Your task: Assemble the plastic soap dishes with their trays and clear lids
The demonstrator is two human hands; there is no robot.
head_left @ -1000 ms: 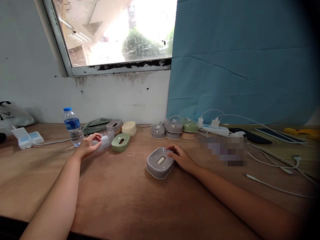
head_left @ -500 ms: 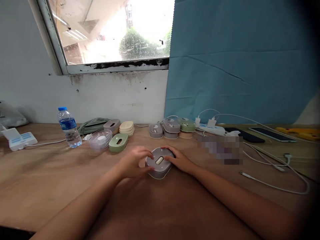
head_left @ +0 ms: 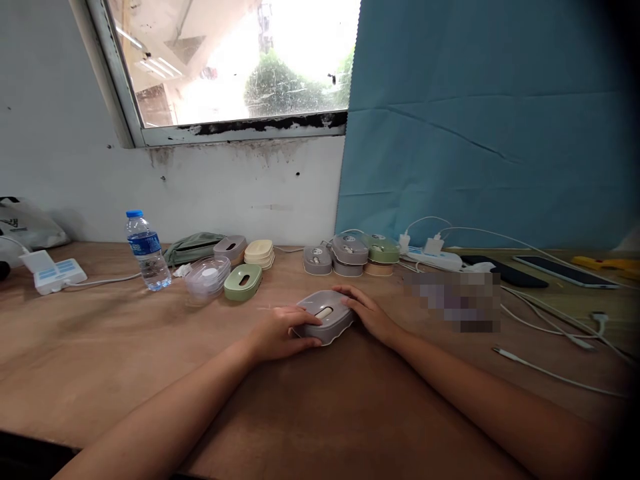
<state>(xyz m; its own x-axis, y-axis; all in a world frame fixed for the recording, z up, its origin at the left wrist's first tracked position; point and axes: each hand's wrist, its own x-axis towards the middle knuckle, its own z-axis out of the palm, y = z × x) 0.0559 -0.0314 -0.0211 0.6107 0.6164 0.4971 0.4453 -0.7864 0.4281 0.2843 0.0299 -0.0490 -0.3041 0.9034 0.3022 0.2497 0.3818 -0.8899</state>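
Note:
A grey oval lidded box [head_left: 333, 319] with a cream piece in the slot of its glossy top sits on the table in front of me. My left hand [head_left: 287, 331] grips its near left side, fingers over the top and thumb low at the front. Around the far right edge curl the fingers of my right hand [head_left: 367, 312]. The box's underside and part of its left side are hidden.
Behind on the left stand a green slotted piece [head_left: 243, 283], clear lids [head_left: 206, 277], cream pieces [head_left: 259, 251] and a water bottle [head_left: 148, 253]. Stacked boxes [head_left: 349, 250] stand at the back centre. Rightward lie a charging cable [head_left: 550, 377], a power strip [head_left: 435, 259] and phones [head_left: 565, 271].
My left hand has closed onto the box's left side, where its fingers were spread before. The box has turned slightly and its near edge sits higher. The view has shifted a little.

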